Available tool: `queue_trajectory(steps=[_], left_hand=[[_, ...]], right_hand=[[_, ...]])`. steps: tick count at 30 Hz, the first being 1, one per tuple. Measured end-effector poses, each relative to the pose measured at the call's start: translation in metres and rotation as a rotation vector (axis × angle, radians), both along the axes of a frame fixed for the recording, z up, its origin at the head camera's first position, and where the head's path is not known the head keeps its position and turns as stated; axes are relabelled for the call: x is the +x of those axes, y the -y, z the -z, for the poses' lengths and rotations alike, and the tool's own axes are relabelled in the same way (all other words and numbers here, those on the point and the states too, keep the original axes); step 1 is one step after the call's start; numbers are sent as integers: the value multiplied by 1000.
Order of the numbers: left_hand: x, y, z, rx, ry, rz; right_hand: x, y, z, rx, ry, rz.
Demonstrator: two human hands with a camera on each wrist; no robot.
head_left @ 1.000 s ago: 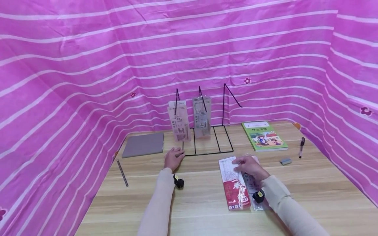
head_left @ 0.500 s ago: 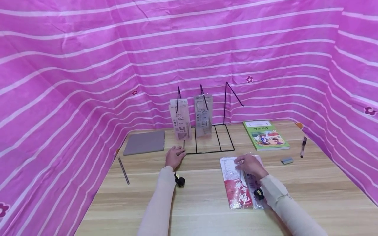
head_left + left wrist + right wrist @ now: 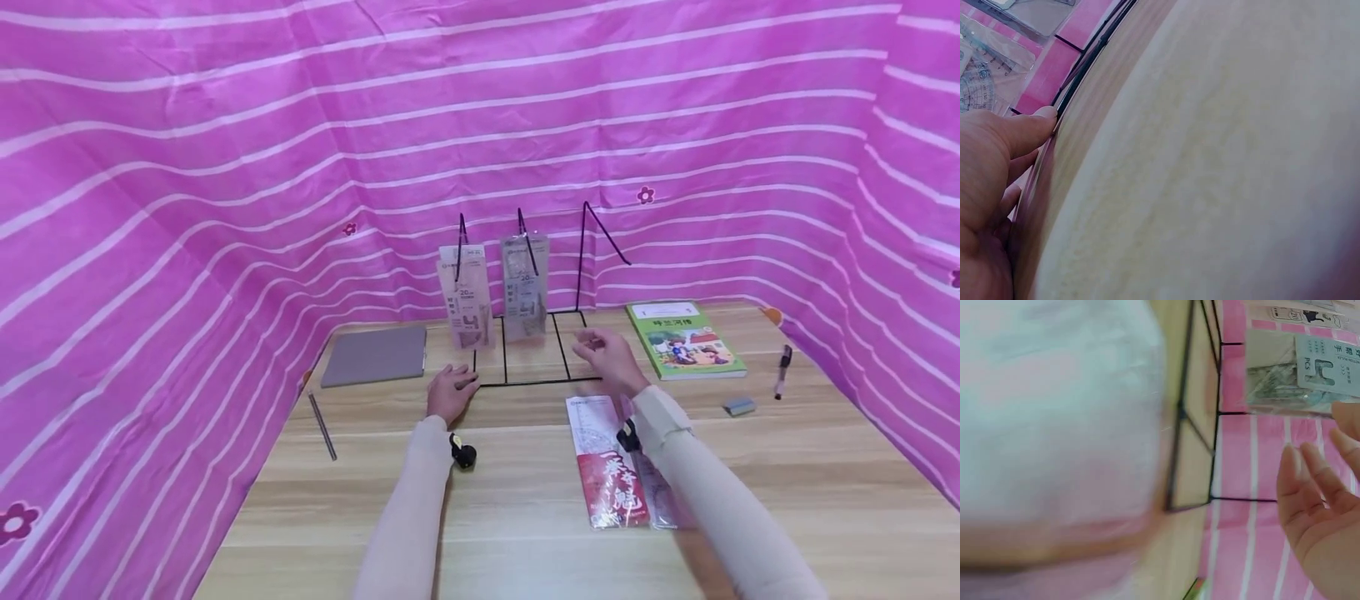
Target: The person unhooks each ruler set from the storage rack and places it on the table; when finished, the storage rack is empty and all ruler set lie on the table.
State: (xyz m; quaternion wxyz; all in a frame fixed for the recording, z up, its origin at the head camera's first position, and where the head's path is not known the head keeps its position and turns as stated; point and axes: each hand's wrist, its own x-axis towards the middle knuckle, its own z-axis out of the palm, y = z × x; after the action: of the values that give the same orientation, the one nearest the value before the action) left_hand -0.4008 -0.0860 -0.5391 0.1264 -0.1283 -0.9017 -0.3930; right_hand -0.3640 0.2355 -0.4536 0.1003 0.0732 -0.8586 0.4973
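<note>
My left hand [image 3: 450, 392] lies on the wooden table [image 3: 525, 542] with its fingertips against the front left corner of a black wire rack [image 3: 536, 382]; in the left wrist view the thumb [image 3: 1029, 128] touches the rack's wire [image 3: 1094, 53]. Two clear packets [image 3: 467, 296] [image 3: 525, 287] hang from the rack's left and middle hooks. The right hook [image 3: 600, 233] is bare. My right hand [image 3: 603, 354] hovers over the rack's right base, fingers relaxed and holding nothing; its bare palm [image 3: 1316, 506] shows in the right wrist view. A red-and-white packet [image 3: 607, 467] and a clear one [image 3: 663, 496] lie under my right forearm.
A grey notebook [image 3: 373, 355] lies at the back left and a thin grey stick [image 3: 322, 425] near the left edge. A green picture book [image 3: 686, 340], a black pen [image 3: 782, 371] and a small grey eraser [image 3: 740, 406] lie to the right. Pink striped cloth walls the table.
My right hand has lifted off the packets on the table and moved forward to the rack's right side. My left hand stays at the rack's corner.
</note>
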Motion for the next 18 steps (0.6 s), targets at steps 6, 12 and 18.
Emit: queue_trajectory(steps=[6, 12, 18], left_hand=[[3, -3, -1, 11, 3, 4], [4, -5, -3, -15, 5, 5], [2, -2, -4, -17, -1, 2]], right_hand=[[-34, 21, -30, -108, -133, -59], [-54, 35, -58, -239, -168, -60], [-61, 45, -72, -332, -142, -70]])
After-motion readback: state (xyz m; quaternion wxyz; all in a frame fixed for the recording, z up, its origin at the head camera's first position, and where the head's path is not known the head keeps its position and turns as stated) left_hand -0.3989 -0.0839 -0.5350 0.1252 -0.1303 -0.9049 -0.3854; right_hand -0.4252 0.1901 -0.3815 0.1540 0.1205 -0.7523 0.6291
